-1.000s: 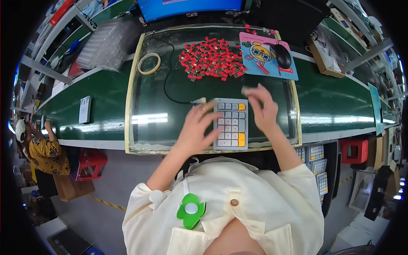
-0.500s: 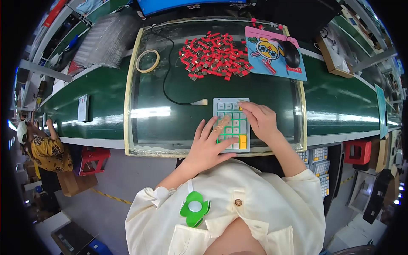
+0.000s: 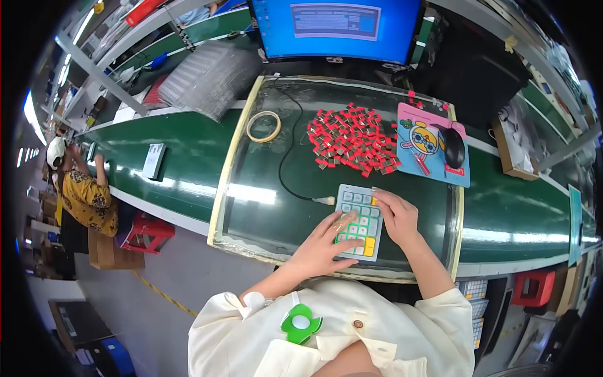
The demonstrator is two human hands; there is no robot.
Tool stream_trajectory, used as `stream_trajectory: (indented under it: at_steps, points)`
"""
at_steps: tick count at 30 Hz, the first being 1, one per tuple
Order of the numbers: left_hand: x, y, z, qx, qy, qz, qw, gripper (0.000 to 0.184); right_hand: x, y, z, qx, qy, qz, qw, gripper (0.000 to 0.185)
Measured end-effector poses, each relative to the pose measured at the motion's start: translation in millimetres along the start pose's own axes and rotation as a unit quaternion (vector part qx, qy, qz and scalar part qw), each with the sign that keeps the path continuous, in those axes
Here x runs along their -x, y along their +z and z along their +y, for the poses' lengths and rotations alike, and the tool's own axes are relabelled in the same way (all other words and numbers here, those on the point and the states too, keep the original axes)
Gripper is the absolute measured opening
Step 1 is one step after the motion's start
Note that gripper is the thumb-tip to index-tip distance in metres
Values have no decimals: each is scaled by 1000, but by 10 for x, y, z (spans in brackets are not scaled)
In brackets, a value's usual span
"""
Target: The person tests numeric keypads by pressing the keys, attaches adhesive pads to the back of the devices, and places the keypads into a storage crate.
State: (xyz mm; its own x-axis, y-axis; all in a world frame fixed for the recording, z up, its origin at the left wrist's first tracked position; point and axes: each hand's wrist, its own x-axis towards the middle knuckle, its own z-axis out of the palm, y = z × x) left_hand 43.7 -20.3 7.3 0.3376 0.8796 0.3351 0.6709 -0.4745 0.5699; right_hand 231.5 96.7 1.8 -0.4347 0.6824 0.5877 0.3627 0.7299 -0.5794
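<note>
A pale grey number keypad (image 3: 367,222) with several yellow keys and green showing between its keys lies on the work surface before me. My left hand (image 3: 319,252) rests over its left side with fingers spread; a fingertip touches the middle keys and the thumb lies over the lower ones. One of its fingers wears a beige, wrinkled cover. At the keypad's upper right corner, my right hand (image 3: 402,220) has its fingers stretched out, tips at the yellow top key. A black cable ends in a pale plug (image 3: 325,200) close to the keypad's left edge.
Beyond the keypad lies a heap of red-capped metal connectors (image 3: 352,139). A tape roll (image 3: 278,130) is at left; a black mouse (image 3: 455,148) sits on a cartoon mouse pad (image 3: 414,164). A monitor (image 3: 276,31) shows a keyboard picture. Another person (image 3: 85,195) works far left.
The view has tilted up and turned, so more of the monitor shows and the table appears lower. Both hands stay on the keypad in nearly the same pose.
</note>
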Motion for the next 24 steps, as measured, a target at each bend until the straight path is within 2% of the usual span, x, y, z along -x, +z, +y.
stream_trajectory:
  at_steps: [10, 24]
  points:
    - [-15, -15, 8, 4, -2, 5, 1000, 42, 38, 19, 7, -65, 95, 2, 993, 19]
    - [7, -8, 20, -1, 9, 12, 1000, 41, 41, 18, 4, -97, 92, 12, 991, 22]
